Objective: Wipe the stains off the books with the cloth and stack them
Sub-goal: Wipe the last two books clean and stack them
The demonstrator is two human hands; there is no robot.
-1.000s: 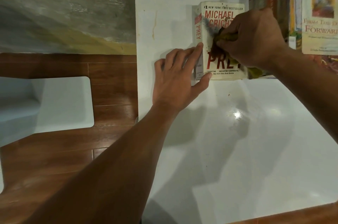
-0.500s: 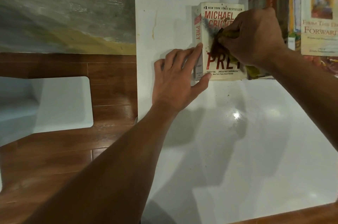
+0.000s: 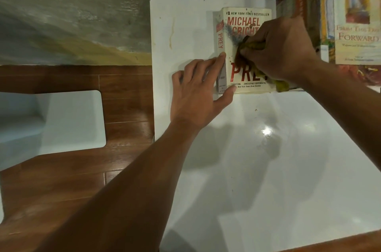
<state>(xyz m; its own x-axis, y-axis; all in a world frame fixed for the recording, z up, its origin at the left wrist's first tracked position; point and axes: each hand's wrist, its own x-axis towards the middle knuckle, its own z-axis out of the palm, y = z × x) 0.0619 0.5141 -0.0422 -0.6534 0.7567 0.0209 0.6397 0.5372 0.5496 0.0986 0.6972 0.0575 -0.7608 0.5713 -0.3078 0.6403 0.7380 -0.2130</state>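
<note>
A white paperback with red letters, the "Prey" book [image 3: 243,23], lies flat near the far edge of the white table [image 3: 268,169]. My left hand [image 3: 198,93] lies flat with straight fingers against the book's spine side, thumb at its near corner. My right hand [image 3: 282,49] grips a bunched yellow-brown cloth [image 3: 249,45] and presses it on the cover's middle. A grey-blue smear [image 3: 232,34] runs across the cover left of the cloth. A cloth end [image 3: 281,86] sticks out under my wrist.
A stack of other books [image 3: 354,25] stands at the table's far right, topped by one titled "Forward". A white stool [image 3: 68,122] sits on the wooden floor to the left. A concrete wall runs behind the table. A small brown speck [image 3: 256,110] lies on the tabletop.
My right hand with the cloth has shifted slightly toward me and to the left over the cover. The left hand and the book have stayed put.
</note>
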